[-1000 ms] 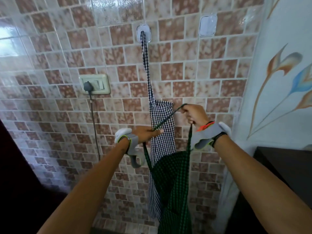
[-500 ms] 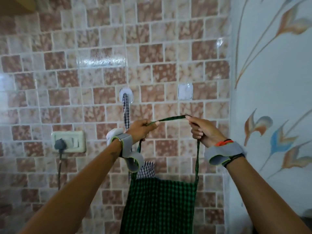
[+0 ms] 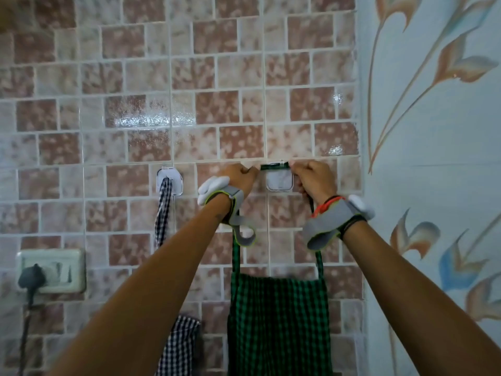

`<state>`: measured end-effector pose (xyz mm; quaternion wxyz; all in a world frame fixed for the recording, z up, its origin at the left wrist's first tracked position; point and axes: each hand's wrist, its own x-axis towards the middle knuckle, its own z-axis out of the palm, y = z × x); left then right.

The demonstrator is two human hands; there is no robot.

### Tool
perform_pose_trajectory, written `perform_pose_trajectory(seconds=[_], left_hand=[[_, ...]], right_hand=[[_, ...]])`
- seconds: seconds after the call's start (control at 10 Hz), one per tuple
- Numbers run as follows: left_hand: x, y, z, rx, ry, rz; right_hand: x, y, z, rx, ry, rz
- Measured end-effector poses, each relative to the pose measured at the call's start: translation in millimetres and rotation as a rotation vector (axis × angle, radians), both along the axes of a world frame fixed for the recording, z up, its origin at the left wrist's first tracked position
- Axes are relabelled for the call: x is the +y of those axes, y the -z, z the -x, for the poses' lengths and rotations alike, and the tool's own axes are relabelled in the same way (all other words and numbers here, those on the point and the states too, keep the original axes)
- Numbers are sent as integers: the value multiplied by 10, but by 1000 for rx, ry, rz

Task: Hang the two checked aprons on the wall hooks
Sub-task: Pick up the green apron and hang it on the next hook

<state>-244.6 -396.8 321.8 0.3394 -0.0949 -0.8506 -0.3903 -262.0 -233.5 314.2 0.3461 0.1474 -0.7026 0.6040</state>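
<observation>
Taut green checked strap (image 3: pixel 273 166) between fists

**Colours and patterns at the tiled wall**

Green apron (image 3: pixel 279 327): green-and-black check; neck strap (image 3: pixel 274 166) dark green. Second apron (image 3: pixel 177 346): black-and-white check, same on its strap. Hooks (image 3: pixel 279 180): clear plastic. Wall tiles (image 3: pixel 230 104): mottled reddish-brown and beige squares, pale grout. Side wall (image 3: pixel 433 131): pale blue, orange and blue floral motifs. Wrist straps (image 3: pixel 325 223): grey, white pods. Socket (image 3: pixel 54 270): cream; plug black.
</observation>
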Motion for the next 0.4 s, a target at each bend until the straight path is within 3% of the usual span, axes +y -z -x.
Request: perform_pose_trajectory(seconds=[0.2,0.3,0.4], left_hand=[[4,455,25,-63,57,21],[-19,816,-148,-152,51,94],[-5,1081,-296,-171,107,39]], right_hand=[[96,507,-87,45,252,-161],[71,969,-285,11,169,-158],[-65,1203,-450,-16,28,-123]])
